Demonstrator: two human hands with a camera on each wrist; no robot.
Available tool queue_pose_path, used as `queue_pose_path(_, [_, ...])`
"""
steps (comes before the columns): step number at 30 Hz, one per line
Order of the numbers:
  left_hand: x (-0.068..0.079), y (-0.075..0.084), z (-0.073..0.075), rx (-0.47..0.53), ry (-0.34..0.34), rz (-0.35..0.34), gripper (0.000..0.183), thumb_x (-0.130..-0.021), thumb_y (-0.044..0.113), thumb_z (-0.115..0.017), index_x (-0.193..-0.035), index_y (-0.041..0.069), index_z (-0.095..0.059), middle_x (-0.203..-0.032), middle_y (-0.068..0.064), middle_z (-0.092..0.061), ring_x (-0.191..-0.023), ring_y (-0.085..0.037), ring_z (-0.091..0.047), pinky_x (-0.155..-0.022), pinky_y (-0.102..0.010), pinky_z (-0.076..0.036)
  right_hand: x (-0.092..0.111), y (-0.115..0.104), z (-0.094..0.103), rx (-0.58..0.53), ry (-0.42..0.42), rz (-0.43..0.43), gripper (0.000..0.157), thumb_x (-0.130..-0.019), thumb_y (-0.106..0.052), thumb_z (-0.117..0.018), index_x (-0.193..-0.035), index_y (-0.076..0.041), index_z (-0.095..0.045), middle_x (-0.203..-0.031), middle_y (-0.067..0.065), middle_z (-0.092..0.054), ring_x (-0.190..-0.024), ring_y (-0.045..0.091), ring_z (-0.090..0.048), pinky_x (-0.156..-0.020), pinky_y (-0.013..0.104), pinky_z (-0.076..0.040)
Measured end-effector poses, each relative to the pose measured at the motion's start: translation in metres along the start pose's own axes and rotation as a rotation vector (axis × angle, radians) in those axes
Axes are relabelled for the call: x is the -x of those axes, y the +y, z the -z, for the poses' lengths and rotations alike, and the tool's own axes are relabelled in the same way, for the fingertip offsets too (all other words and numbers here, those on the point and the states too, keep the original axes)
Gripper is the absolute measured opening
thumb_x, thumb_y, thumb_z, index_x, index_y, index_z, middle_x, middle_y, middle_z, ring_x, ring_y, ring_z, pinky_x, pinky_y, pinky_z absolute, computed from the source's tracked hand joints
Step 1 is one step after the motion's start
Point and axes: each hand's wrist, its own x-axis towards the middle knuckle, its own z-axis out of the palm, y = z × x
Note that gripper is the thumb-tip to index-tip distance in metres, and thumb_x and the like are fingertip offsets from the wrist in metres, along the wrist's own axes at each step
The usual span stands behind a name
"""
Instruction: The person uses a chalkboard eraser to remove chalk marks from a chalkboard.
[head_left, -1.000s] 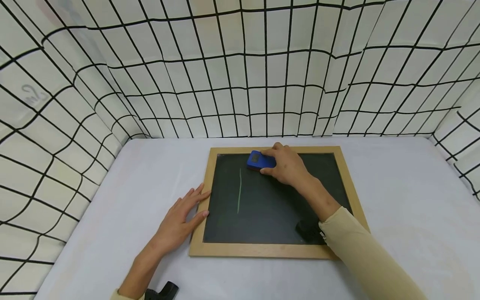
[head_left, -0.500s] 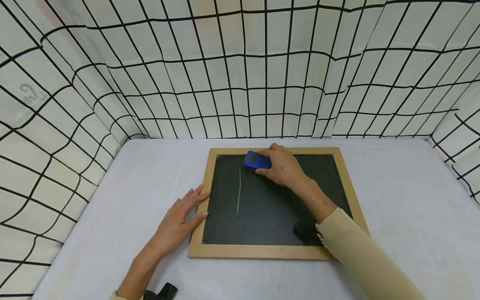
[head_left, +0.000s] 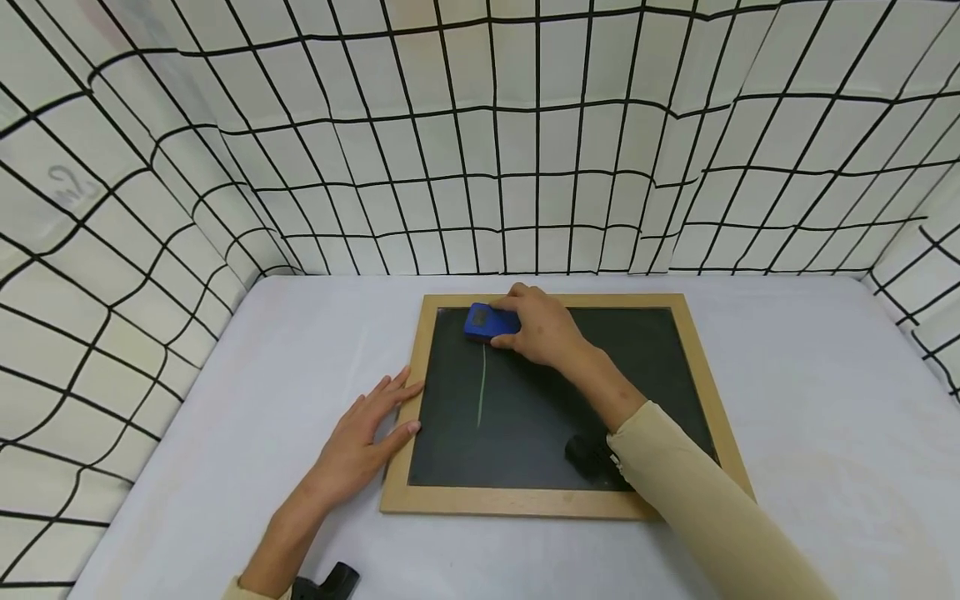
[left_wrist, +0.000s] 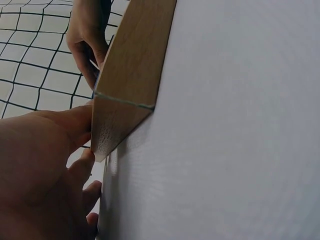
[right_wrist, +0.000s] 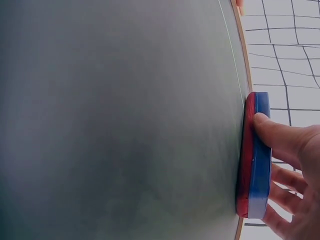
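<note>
A wood-framed chalkboard (head_left: 525, 502) lies flat, with a thin pale chalk line (head_left: 482, 392) running up its left part. My right hand (head_left: 546, 329) grips a blue chalkboard eraser (head_left: 480, 318) near the top left of the board, right at the line's upper end. In the right wrist view the eraser's red pad (right_wrist: 245, 165) faces the dark surface, thumb on one side and fingers on the other. My left hand (head_left: 363, 442) is spread out, fingertips and thumb on the left frame edge. The left wrist view shows that hand (left_wrist: 45, 165) against the frame's wooden side (left_wrist: 132, 55).
A white-covered table (head_left: 810, 375) lies under the board. White walls with a black grid (head_left: 517, 142) rise behind it and at both sides. A black wrist device (head_left: 588, 457) sits over the board's lower right, under the right sleeve (head_left: 697, 492).
My right hand has slid the eraser leftward along the top of the board, from right of the chalk line to its upper end. My left hand has stayed on the frame.
</note>
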Motion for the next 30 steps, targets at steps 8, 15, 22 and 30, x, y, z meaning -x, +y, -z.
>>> queue_pose_path(8, [-0.001, 0.001, -0.003, -0.003, -0.005, 0.004, 0.055, -0.104, 0.033, -0.063, -0.156, 0.02, -0.049, -0.173, -0.011, -0.03, -0.161, -0.042, -0.021, -0.126, -0.074, -0.009, 0.003, 0.001, 0.0, 0.015, -0.043, 0.005, 0.061, -0.095, -0.039, -0.077, -0.15, -0.022, -0.058, -0.147, 0.007, -0.058, -0.132, 0.031, -0.059, -0.111, 0.048, -0.051])
queue_pose_path(15, [0.0, 0.002, -0.002, -0.012, -0.011, 0.02, 0.056, -0.105, 0.033, -0.063, -0.157, 0.021, -0.048, -0.173, -0.01, -0.028, -0.162, -0.042, -0.019, -0.126, -0.073, -0.008, 0.011, -0.007, 0.003, 0.016, -0.118, 0.064, 0.06, -0.093, -0.036, -0.079, -0.149, -0.024, -0.059, -0.147, 0.008, -0.058, -0.132, 0.029, -0.058, -0.113, 0.047, -0.05])
queue_pose_path(22, [0.001, 0.001, -0.001, -0.016, -0.011, 0.019, 0.055, -0.105, 0.033, -0.062, -0.157, 0.02, -0.049, -0.173, -0.011, -0.029, -0.161, -0.043, -0.02, -0.126, -0.074, -0.009, 0.019, -0.012, 0.004, 0.004, -0.179, 0.138, 0.059, -0.092, -0.035, -0.081, -0.147, -0.025, -0.061, -0.141, 0.005, -0.061, -0.126, 0.025, -0.061, -0.112, 0.046, -0.05])
queue_pose_path(30, [0.001, 0.001, -0.001, -0.019, -0.009, 0.026, 0.055, -0.105, 0.033, -0.063, -0.157, 0.02, -0.049, -0.173, -0.011, -0.028, -0.162, -0.043, -0.02, -0.127, -0.073, -0.008, 0.043, -0.02, 0.002, -0.017, -0.223, 0.215, 0.058, -0.09, -0.034, -0.083, -0.144, -0.027, -0.064, -0.129, 0.001, -0.065, -0.116, 0.02, -0.062, -0.105, 0.042, -0.054])
